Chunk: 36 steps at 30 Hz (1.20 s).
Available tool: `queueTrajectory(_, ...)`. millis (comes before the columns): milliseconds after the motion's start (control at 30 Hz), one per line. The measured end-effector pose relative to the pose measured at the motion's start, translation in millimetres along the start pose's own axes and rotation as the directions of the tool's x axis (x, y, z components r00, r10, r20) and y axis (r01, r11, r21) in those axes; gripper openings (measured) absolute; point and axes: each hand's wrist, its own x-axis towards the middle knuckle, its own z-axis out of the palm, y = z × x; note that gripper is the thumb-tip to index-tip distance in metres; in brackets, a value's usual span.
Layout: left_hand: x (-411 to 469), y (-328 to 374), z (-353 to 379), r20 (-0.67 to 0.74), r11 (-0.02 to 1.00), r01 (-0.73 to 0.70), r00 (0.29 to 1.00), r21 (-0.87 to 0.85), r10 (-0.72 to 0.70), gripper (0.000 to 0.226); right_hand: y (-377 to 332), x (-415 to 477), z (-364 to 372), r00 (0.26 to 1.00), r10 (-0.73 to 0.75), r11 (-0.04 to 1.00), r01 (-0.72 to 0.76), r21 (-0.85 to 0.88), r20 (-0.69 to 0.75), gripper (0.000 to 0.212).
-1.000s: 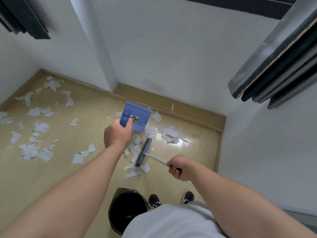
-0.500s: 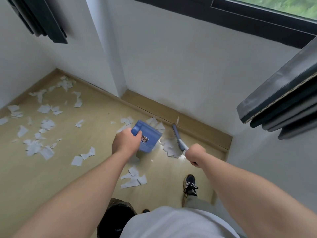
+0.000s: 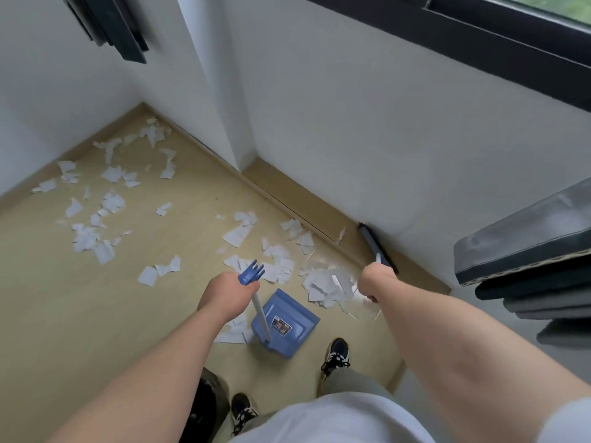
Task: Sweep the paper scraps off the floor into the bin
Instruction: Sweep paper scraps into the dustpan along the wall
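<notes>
- The paper scraps (image 3: 323, 282) are torn white sheets. I judge them feather-light, limp and quick to flutter or slide on the smooth floor (image 3: 96, 314), so they are better swept with low, short strokes than picked up.
- The thickest heap lies between the two hands, just beyond the mouth of the blue dustpan (image 3: 287, 324). Looser drifts lie well apart to the left, towards the corner.
- The left hand (image 3: 228, 295) is closed round the top of the dustpan's upright handle (image 3: 260, 314), and the pan sits on the floor.
- The right hand (image 3: 372, 281) is wrapped round the brush (image 3: 374, 244) by its white shaft. The bristle head lies along the skirting board (image 3: 319, 212), beyond the heap.
- The dark bin (image 3: 204, 404) stands by the person's feet, partly hidden under the left forearm.
</notes>
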Motion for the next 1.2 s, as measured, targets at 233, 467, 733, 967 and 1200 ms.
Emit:
queueTrajectory(233,-10.5,-13.0,18.9,0.055,0.993,0.054,0.997,-0.108,-0.048,0.033,4.5,-34.5,20.3,0.993,-0.117,0.978,0.119,-0.174,0.021,0.043)
queueTrajectory(467,-17.9,-47.2,34.8,0.065,0.992,-0.007,0.998,-0.127,0.015,0.037,15.5,-66.2,44.7,0.999,-0.031,0.998,0.031,-0.058,0.005,0.03)
queueTrajectory(733,-24.8,-81.5,50.6,0.097,0.993,-0.053,0.993,-0.101,0.063,0.038,12.7,-95.5,73.1,0.998,0.048,0.999,-0.048,0.02,-0.035,0.01)
queueTrajectory(967,-24.4,-101.7,57.7,0.144,0.993,-0.08,0.985,-0.088,0.092,0.038,14.3,-98.4,86.3,0.995,0.095,0.994,-0.096,-0.044,-0.024,0.02)
queueTrajectory(1200,-19.5,-103.3,76.8,0.118,0.994,-0.058,0.991,-0.088,0.068,0.04,4.3,-72.4,81.7,0.993,0.116,0.99,-0.113,-0.08,0.036,0.051)
